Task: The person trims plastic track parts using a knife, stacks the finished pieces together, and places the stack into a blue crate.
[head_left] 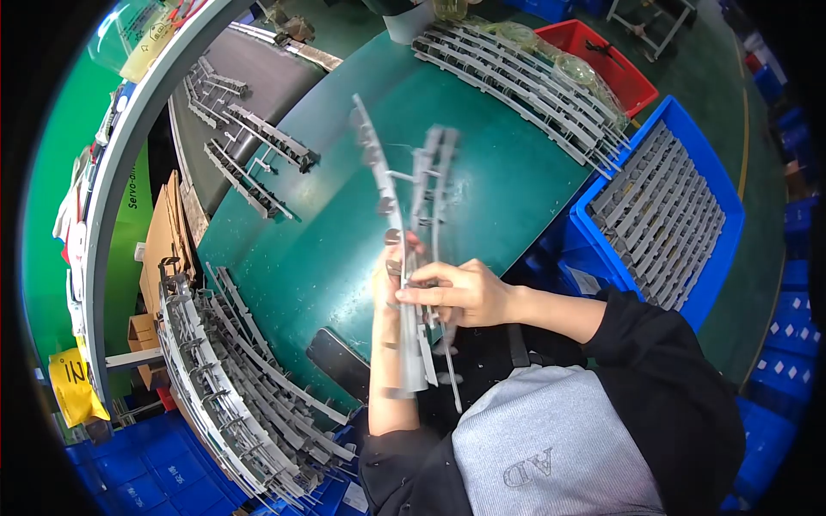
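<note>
Over the green table, a grey plastic frame of long toothed strips (376, 163) is held upright, blurred by motion. My right hand (460, 294) pinches it near its middle, thumb and fingers closed on one strip. Behind the same frame is my left hand (389, 271), gripping it at about the same height; most of its fingers are hidden by the strips. The lower ends of the strips hang over the table's near edge, in front of my left forearm.
Similar strips lie stacked at the left (232, 387), at the table's back edge (516, 86) and on the conveyor (249, 129). A blue crate (727, 193) of strips stands right, beside a red bin (632, 82). A dark phone-like object (337, 361) lies near the front edge.
</note>
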Demonstrator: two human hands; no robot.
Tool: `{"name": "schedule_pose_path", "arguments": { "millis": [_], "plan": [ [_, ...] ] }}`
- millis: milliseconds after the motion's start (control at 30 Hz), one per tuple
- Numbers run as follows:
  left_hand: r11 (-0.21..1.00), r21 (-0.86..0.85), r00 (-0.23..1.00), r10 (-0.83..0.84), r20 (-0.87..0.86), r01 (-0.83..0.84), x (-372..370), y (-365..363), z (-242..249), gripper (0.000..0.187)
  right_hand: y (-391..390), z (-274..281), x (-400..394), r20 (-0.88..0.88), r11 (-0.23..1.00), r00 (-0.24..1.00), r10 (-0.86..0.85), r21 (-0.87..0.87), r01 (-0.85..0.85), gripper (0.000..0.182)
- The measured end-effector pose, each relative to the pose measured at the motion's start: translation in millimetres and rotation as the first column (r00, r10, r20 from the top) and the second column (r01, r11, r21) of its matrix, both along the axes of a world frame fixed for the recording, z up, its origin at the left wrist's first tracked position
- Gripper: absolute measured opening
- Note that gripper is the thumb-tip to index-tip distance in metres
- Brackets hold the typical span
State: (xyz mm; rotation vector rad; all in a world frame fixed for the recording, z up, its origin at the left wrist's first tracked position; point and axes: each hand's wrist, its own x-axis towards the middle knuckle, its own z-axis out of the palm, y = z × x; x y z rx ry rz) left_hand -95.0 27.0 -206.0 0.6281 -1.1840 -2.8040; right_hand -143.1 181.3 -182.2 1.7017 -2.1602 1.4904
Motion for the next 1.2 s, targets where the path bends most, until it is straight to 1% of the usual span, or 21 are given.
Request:
{"name": "schedule_pose_path", "arguments": {
  "millis": [67, 133, 167, 233, 367, 433, 467, 533, 567, 600, 667, 700, 800, 833, 900, 933, 1000, 1067, 1133, 1167, 1200],
  "plan": [
    [0.958, 0.264, 0.988, -0.073, -0.140, 0.108, 1, 3, -3, 0.016, -3, 2, -3, 0.308, 0.956, 0.944, 0.115, -0.292, -0.022, 0.025],
    [0.985, 0.133, 0.988, -0.095, -0.126, 0.111, 5, 2, 1, 0.016, -6, 2, -16, 0.822, 0.857, 0.506, 0.261, -0.439, 0.271, 0.012],
    [0.993, 0.001, 0.988, -0.114, -0.108, 0.114, 8, 1, 5, 0.016, -3, 6, -25, 0.823, 0.857, 0.506, 0.258, -0.437, 0.273, 0.012],
    [0.959, -0.257, 0.987, -0.145, -0.072, 0.122, 12, 2, 13, 0.017, 7, 32, -45, 0.674, 0.805, 0.690, -0.262, -0.242, 0.542, 0.010],
    [0.875, -0.453, 0.980, -0.197, -0.015, 0.169, 20, 23, 25, 0.016, 33, 44, -72, 0.640, 0.962, 0.718, -0.272, 0.175, 0.209, 0.020],
    [0.835, -0.520, 0.977, -0.211, 0.000, 0.181, 21, 23, 27, 0.016, 54, 61, -85, 0.652, 0.939, 0.722, -0.231, 0.344, -0.010, 0.031],
    [0.785, -0.589, 0.977, -0.212, 0.031, 0.189, 23, 20, 27, 0.016, 67, 74, -97, 0.452, 0.839, 0.846, -0.284, 0.544, -0.009, 0.026],
    [0.678, -0.706, 0.976, -0.198, 0.093, 0.204, 27, 18, 26, 0.015, 87, 71, -128, 0.054, 0.893, 0.902, -0.428, 0.176, 0.414, 0.023],
    [0.621, -0.754, 0.975, -0.186, 0.124, 0.214, 30, 20, 24, 0.015, 99, 100, -143, 0.002, 0.721, 0.758, -0.653, 0.310, 0.620, 0.021],
    [0.627, -0.748, 0.975, -0.186, 0.124, 0.215, 30, 22, 24, 0.015, 113, 100, -173, -0.128, 0.635, 0.649, -0.750, 0.140, 0.760, 0.022],
    [0.381, -0.904, 0.979, -0.141, 0.150, 0.193, 22, 27, 24, 0.016, 123, 109, -190, -0.235, 0.526, 0.500, -0.834, -0.059, 0.849, 0.026],
    [0.240, -0.954, 0.981, -0.115, 0.154, 0.178, 16, 29, 25, 0.017, 122, 123, -183, -0.213, 0.451, 0.452, -0.866, 0.056, 0.891, 0.030],
    [0.059, -0.986, 0.984, -0.098, 0.147, 0.154, 8, 38, 31, 0.020, 107, 99, -169, -0.315, 0.816, 0.762, -0.565, -0.076, 0.573, 0.040],
    [0.023, -0.989, 0.984, -0.105, 0.142, 0.145, 7, 43, 34, 0.022, 83, 92, -154, -0.586, 0.875, 0.680, -0.442, -0.114, 0.470, 0.039],
    [-0.051, -0.990, 0.983, -0.125, 0.138, 0.132, 6, 48, 38, 0.026, 65, 76, -116, -0.502, 0.877, 0.830, -0.243, 0.252, 0.410, 0.039],
    [-0.053, -0.989, 0.981, -0.131, 0.144, 0.138, 8, 47, 37, 0.026, 63, 68, -116, -0.497, 0.874, 0.831, -0.249, 0.253, 0.414, 0.039],
    [0.504, -0.849, 0.979, -0.190, 0.070, 0.158, 15, 33, 33, 0.029, 59, 50, -119, -0.540, 0.903, 0.794, -0.278, 0.134, 0.408, 0.037],
    [0.896, -0.419, 0.983, -0.179, -0.033, 0.149, 16, 18, 28, 0.033, 56, 44, -125, -0.591, 0.925, 0.749, -0.298, 0.014, 0.379, 0.036],
    [0.542, -0.810, 0.965, 0.007, -0.263, -0.225, 7, 5, 3, 0.037, 59, 62, -122, -0.473, 0.885, 0.821, -0.321, 0.158, 0.438, 0.035],
    [0.540, -0.811, 0.965, 0.010, -0.261, -0.225, 10, -8, -11, 0.037, 61, 75, -119, -0.346, 0.829, 0.865, -0.364, 0.303, 0.470, 0.034],
    [0.060, -0.986, 0.987, -0.030, -0.156, -0.154, 15, -24, -25, 0.038, 62, 87, -116, -0.219, 0.762, 0.882, -0.417, 0.444, 0.471, 0.034]
  ]
}}
